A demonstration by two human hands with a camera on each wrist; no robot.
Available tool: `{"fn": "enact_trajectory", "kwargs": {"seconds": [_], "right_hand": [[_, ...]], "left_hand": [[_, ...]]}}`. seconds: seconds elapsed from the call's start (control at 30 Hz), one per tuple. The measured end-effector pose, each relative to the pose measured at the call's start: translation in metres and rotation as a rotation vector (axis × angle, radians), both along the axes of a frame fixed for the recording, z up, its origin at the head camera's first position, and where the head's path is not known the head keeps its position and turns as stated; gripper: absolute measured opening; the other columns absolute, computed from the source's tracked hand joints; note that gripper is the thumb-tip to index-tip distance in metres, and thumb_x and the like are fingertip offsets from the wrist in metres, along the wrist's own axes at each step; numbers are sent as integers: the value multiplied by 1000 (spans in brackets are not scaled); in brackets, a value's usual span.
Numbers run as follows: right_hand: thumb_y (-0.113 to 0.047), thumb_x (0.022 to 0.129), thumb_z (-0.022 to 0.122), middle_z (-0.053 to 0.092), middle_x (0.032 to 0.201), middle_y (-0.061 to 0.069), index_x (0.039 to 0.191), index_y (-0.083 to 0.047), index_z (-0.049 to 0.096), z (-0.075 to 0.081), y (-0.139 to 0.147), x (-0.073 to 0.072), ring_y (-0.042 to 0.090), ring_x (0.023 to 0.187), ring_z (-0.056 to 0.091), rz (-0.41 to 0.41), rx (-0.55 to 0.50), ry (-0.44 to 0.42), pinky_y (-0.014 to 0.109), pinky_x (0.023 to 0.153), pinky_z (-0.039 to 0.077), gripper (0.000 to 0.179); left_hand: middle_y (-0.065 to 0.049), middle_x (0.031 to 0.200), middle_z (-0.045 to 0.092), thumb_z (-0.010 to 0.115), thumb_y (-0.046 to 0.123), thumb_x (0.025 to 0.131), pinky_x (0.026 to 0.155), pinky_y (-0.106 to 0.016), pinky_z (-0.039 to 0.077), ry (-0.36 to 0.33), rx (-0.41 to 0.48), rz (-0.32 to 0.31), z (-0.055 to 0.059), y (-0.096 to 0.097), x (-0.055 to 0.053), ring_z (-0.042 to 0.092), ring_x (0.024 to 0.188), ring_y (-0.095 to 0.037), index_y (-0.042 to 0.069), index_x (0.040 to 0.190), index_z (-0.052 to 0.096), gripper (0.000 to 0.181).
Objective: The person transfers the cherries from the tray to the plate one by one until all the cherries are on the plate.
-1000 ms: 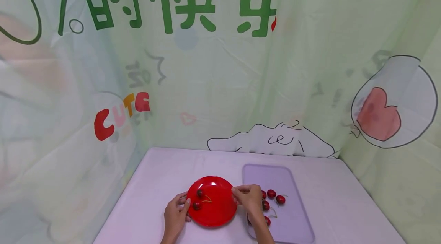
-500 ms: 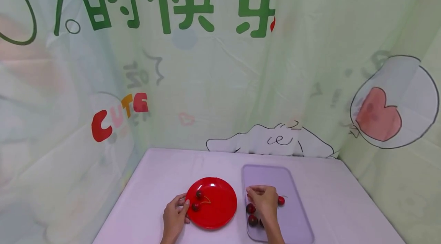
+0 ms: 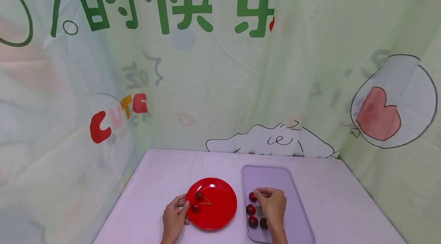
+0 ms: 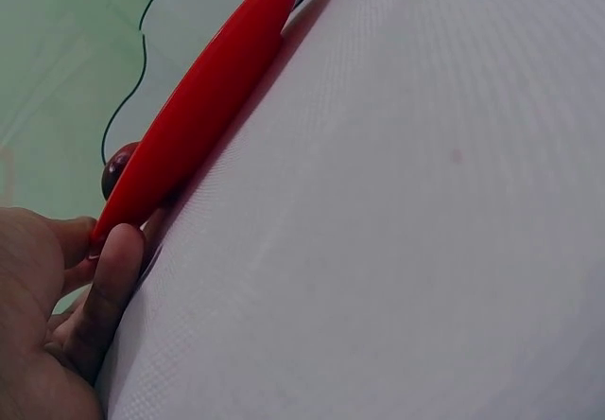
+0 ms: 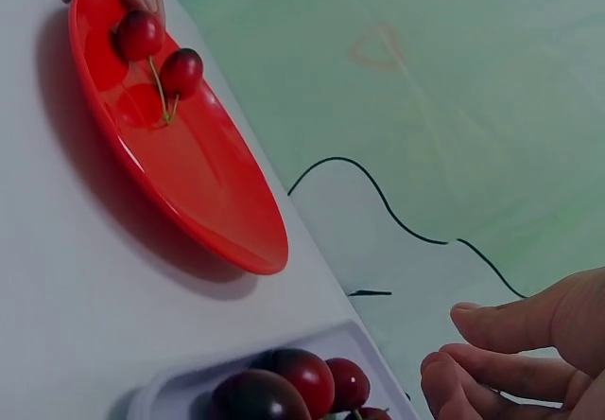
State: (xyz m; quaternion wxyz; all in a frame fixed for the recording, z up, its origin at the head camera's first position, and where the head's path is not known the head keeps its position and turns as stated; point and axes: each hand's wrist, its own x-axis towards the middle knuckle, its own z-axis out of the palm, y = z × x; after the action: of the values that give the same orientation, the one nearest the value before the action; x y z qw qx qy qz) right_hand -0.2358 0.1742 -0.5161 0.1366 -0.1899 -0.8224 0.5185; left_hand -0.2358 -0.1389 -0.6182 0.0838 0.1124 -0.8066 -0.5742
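My left hand (image 3: 173,219) pinches the left rim of a red plate (image 3: 220,207), also seen from low down in the left wrist view. On the plate lie two dark red cherries (image 5: 181,72) joined by a green stem. My right hand (image 3: 273,204) is over the purple tray (image 3: 268,175), its fingertips close to a cherry (image 3: 253,197) in the head view. In the right wrist view a gap shows between thumb (image 5: 496,325) and fingers, with nothing held. Several more cherries (image 3: 253,222) lie on the tray, some hidden behind this hand.
Plate and tray stand side by side on a pale table (image 3: 165,167), with a narrow strip of tabletop between them. A printed cloth (image 3: 220,83) with green lettering hangs behind the table and along both sides.
My right hand has moved from the plate's right rim to over the tray, uncovering cherries at the tray's left side. My left hand stays on the plate, and both cherries there lie as before.
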Motion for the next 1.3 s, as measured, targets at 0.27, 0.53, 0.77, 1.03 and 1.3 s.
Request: {"fn": "enact_trajectory", "kwargs": {"seconds": [0.27, 0.53, 0.77, 1.03, 1.3], "right_hand": [[-14, 93, 86, 82, 84, 16, 102, 6, 84, -4, 19, 6, 8, 69, 68, -27, 57, -9, 25, 65, 49, 22], [-14, 91, 87, 82, 84, 18, 101, 6, 84, -16, 35, 7, 9, 68, 68, -53, 83, -3, 25, 64, 47, 22], [-15, 91, 88, 81, 79, 15, 98, 4, 85, -29, 49, 6, 5, 62, 64, -73, 139, 35, 26, 63, 45, 21], [-13, 88, 88, 81, 88, 21, 95, 3, 85, -38, 57, 9, 33, 82, 70, -80, 156, -16, 38, 74, 46, 18], [-10, 85, 88, 81, 92, 24, 91, 2, 85, -52, 61, 11, 51, 101, 72, -82, 189, -29, 53, 83, 52, 14]], "left_hand": [[-17, 114, 78, 71, 15, 107, 54, -25, 61, 10, 0, -3, -4, 0, -1, 66, 53, -16, 5, 143, 68, 37], [-19, 116, 78, 71, 15, 108, 55, -24, 61, 19, -5, -11, -2, 1, -1, 67, 54, -16, 4, 144, 67, 38], [-20, 118, 78, 71, 16, 107, 56, -23, 61, 15, -3, -7, 2, 0, -1, 67, 54, -16, 5, 145, 67, 40], [-20, 115, 77, 70, 14, 107, 55, -24, 61, 12, 16, -15, 5, -1, 1, 67, 54, -17, 3, 144, 67, 39], [-19, 114, 78, 70, 14, 107, 55, -24, 61, 3, 7, -15, 3, 0, 2, 67, 54, -16, 3, 144, 67, 39]]}}
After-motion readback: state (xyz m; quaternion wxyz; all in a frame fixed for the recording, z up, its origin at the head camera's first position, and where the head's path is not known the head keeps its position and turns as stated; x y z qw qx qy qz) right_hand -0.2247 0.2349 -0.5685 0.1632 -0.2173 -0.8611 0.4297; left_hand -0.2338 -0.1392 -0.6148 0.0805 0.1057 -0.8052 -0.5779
